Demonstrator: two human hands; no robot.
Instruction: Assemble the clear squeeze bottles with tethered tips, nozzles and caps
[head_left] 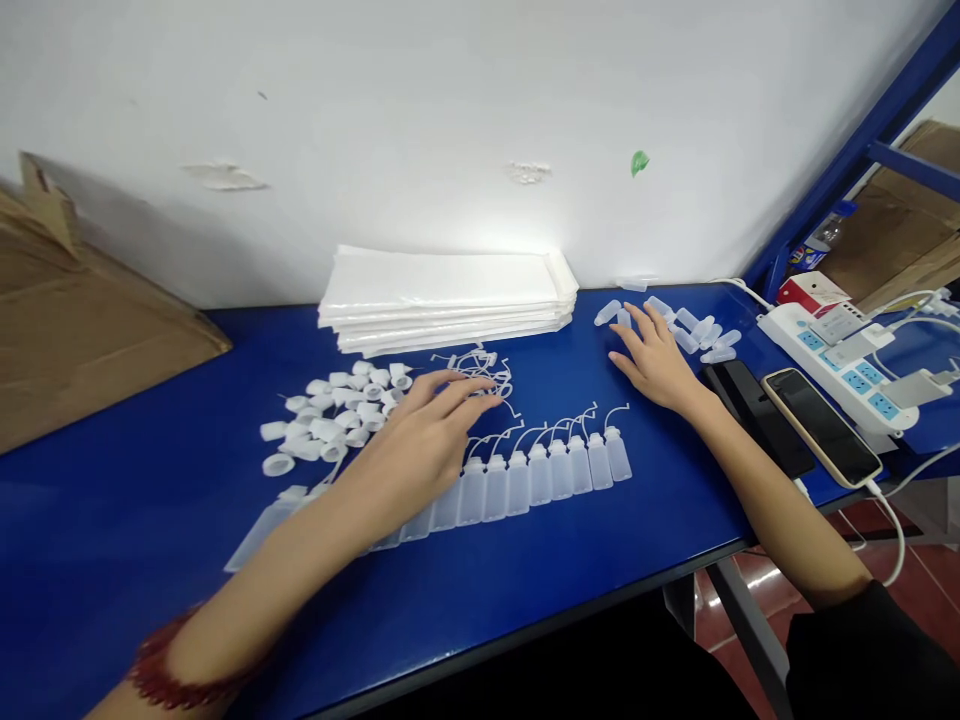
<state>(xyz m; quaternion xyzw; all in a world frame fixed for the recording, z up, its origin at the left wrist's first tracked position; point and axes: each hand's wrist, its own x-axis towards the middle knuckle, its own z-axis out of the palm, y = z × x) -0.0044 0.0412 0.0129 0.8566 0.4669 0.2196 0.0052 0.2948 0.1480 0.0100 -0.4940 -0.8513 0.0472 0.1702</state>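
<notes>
My left hand (431, 435) reaches over a tangle of thin white straps with small plugs (480, 362); its fingers are stretched out and the thumb is hidden. Beneath that hand and forearm runs a row of flat translucent squeeze bottles (538, 475), each with a curved strap at its neck. The forearm covers part of the row. White nozzle caps (326, 428) lie heaped left of this hand. My right hand (651, 358) has its fingers spread at the back right, beside loose small translucent covers (703, 330), with nothing visibly held.
A stack of white plastic sleeves (450, 285) lies against the wall. Cardboard (90, 310) leans at the left. To the right are a black power bank-like block (757, 415), a phone (821, 425) on a cable, and a power strip (840, 365) with chargers.
</notes>
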